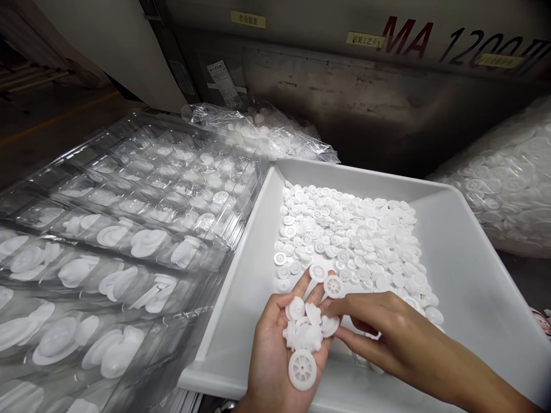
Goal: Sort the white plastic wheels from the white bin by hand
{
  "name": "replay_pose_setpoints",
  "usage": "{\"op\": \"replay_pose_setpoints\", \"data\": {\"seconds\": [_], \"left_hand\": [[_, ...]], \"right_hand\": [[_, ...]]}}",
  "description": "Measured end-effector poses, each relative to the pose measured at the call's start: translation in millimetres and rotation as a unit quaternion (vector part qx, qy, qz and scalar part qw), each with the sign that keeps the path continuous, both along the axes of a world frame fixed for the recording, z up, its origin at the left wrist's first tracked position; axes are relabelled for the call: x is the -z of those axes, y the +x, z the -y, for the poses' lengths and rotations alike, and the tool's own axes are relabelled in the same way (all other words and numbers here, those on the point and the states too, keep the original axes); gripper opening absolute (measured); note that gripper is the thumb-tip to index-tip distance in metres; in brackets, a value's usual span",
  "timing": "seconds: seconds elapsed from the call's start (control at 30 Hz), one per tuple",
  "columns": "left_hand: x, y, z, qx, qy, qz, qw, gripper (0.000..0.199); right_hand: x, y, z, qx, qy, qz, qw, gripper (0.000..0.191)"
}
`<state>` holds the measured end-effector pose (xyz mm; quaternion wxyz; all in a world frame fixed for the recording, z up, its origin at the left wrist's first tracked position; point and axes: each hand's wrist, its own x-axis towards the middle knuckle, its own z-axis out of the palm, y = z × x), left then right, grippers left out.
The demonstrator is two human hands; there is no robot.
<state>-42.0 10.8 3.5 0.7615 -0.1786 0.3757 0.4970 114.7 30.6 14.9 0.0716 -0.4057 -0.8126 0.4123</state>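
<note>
Palm up over the front of a grey-white plastic tray [482, 269], my left hand [275, 355] cups several small white plastic gears [302, 369]. Its fingers are spread and partly curled under them, and two spoked gears [333, 286] rest near the fingertips. My right hand [387, 324] reaches in from the right, thumb and fingers closed at the edge of the handful. A rounded white piece [330, 326] shows at its fingertips; their exact grip on it is partly hidden. A heap of loose white gears [344, 229] covers much of the tray floor.
Stacked clear blister trays [163, 241] with white parts in their pockets stand at left. Behind them lies a clear bag [267, 135] of white parts. A large filled bag [508, 183] is at right. A grey machine panel [327, 86] borders the back.
</note>
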Motion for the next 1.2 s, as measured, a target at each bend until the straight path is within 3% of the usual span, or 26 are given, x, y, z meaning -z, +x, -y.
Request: {"op": "replay_pose_setpoints", "data": {"seconds": [0.23, 0.4, 0.53, 0.63, 0.83, 1.0, 1.2], "left_hand": [[-6.8, 6.5, 4.1, 0.020, 0.015, -0.016, 1.000, 0.041], [-7.8, 11.9, 3.5, 0.055, 0.021, -0.022, 0.998, 0.038], [-9.3, 11.5, 3.6, 0.096, 0.018, -0.031, 0.995, 0.035], [-5.9, 11.3, 3.2, 0.091, 0.023, -0.010, 0.996, 0.035], [5.6, 9.7, -1.0, 0.011, 0.038, 0.049, 0.998, 0.033], [3.2, 7.4, -2.2, 0.002, 0.060, 0.057, 0.997, 0.037], [3.4, 6.1, 3.3, 0.005, 0.063, 0.062, 0.996, 0.036]], "right_hand": [[-1.7, -3.1, -0.7, 0.159, 0.019, -0.059, 0.985, 0.011], [5.9, -16.3, 6.6, 0.169, 0.054, -0.045, 0.983, 0.019], [9.8, -19.1, 8.6, 0.195, 0.084, -0.050, 0.976, 0.013], [9.6, -17.1, 7.9, 0.202, 0.072, -0.074, 0.974, 0.012], [1.9, -3.6, 2.4, 0.140, 0.032, -0.057, 0.988, 0.018], [-11.7, 4.6, 0.1, 0.014, 0.030, -0.021, 0.999, 0.026], [-9.1, 6.0, 4.4, -0.040, 0.080, -0.001, 0.996, 0.026]]}}
